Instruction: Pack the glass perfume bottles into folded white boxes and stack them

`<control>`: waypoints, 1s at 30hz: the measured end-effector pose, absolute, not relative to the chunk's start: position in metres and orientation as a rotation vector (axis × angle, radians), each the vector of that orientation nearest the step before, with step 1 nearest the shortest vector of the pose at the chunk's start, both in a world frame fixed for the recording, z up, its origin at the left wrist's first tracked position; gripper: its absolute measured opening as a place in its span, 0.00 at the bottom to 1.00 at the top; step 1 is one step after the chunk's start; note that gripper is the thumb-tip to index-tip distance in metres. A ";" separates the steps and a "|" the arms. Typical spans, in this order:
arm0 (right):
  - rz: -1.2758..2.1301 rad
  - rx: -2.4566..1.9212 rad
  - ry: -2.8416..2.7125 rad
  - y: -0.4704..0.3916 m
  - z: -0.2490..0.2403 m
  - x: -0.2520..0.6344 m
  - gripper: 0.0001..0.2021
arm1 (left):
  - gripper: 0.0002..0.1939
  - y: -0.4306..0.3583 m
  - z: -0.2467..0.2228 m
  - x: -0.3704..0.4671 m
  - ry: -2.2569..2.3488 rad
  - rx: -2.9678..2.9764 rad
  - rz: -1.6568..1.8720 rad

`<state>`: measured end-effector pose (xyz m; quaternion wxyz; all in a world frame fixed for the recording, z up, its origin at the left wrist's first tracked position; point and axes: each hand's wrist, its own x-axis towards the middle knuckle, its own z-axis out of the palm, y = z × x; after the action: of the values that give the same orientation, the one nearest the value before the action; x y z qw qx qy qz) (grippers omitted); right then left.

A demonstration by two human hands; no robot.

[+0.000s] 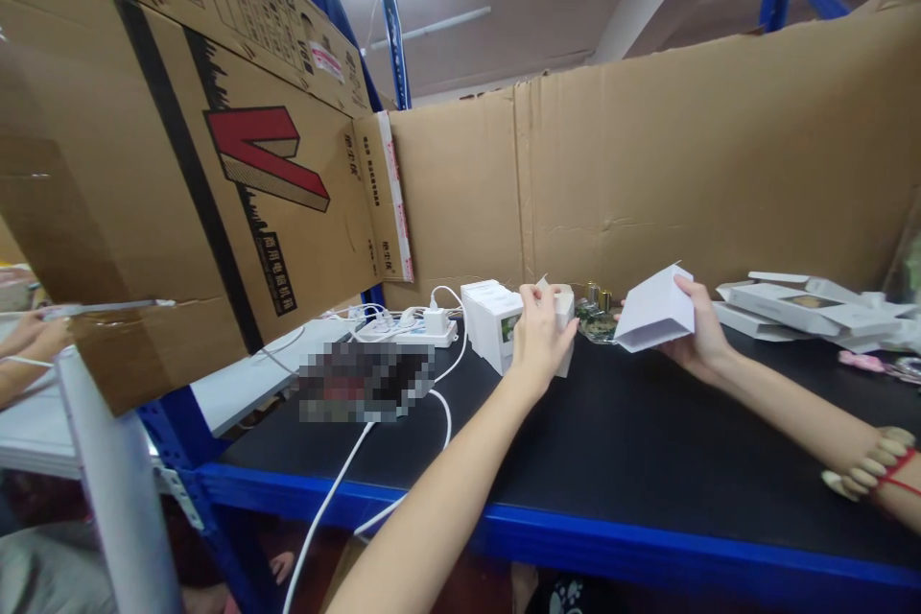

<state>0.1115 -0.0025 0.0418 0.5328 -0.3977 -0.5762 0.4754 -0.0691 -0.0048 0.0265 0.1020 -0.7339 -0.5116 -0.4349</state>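
Observation:
My left hand (538,336) is closed over a small white box (565,305) standing on the black table; my fingers cover much of it. Right beside that hand, on its left, are white boxes (489,336) with a small picture on the side. In my right hand (703,334) I hold a white carton (656,309) above the table, tilted, with its open end toward me. Behind the carton lies a clear plastic tray (599,324) with small gold-coloured cylinders (605,300) near it, partly hidden.
Flattened white cartons (813,307) lie at the right, near a pink trinket (861,361). A power strip (410,331) with white cables and a blurred-out flat object (366,382) are at the left. Cardboard walls (648,163) enclose the table. Another person's hands (33,345) show far left.

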 end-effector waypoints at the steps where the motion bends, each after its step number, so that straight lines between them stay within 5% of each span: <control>1: 1.144 -0.938 -1.377 -0.004 0.043 0.112 0.34 | 0.20 -0.004 0.025 -0.069 -1.507 -2.156 -1.335; 23: 1.206 -0.764 -1.416 -0.018 0.050 0.102 0.39 | 0.07 -0.006 0.022 -0.069 -1.110 -2.201 -1.165; 30: 1.262 -0.756 -1.249 -0.027 0.056 0.099 0.29 | 0.10 -0.001 0.022 -0.073 -0.922 -2.172 -1.176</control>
<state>0.0992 -0.0272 0.0562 0.5693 -0.3221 -0.5320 0.5376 -0.0727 -0.0014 0.0224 0.2498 -0.7978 -0.3386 -0.4319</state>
